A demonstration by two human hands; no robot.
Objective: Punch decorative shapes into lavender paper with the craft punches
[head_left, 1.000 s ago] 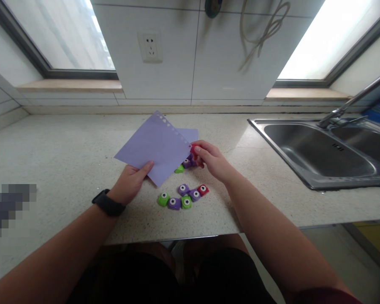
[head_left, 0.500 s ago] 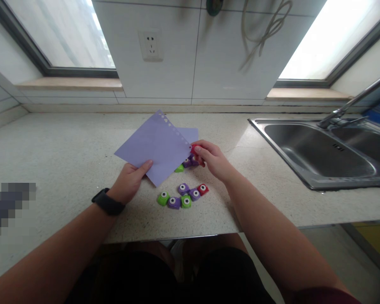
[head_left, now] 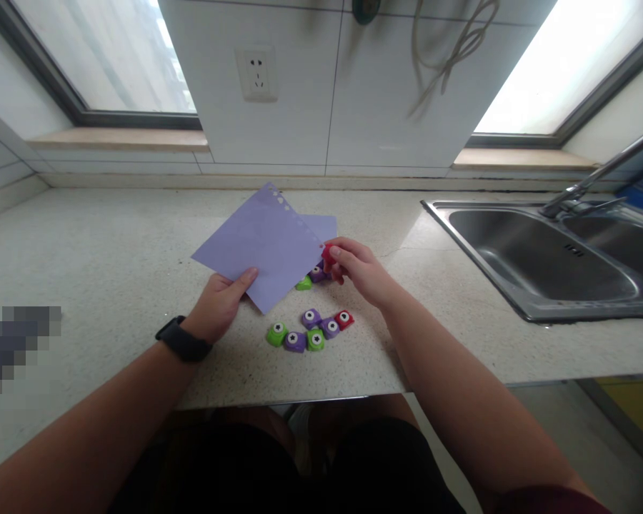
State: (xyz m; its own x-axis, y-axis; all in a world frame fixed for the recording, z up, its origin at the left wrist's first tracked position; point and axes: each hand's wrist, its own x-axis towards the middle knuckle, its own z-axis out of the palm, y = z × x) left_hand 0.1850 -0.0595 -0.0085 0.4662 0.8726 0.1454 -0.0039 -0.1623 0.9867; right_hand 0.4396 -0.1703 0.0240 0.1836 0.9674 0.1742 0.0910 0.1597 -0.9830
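- Head view: the left hand [head_left: 219, 305] is gripping the near corner of a lilac paper sheet [head_left: 260, 246], thumb on top, and is holding it tilted above the bench [head_left: 112, 243].
- A row of punched holes is running along the sheet's upper right edge.
- The right hand [head_left: 360, 270] is pinching a small red craft punch [head_left: 328, 253] between thumb and fingers, and the punch is sitting against the sheet's right edge.
- A second lilac sheet [head_left: 324, 225] is lying flat on the bench behind the first.
- Green, purple and red craft punches [head_left: 311, 332] are clustering on the bench between the forearms; more [head_left: 311, 277] are lying under the held sheet.
- A black wristband [head_left: 183, 341] is circling the left wrist.
- A steel sink [head_left: 536, 250] is sitting well apart to the right.
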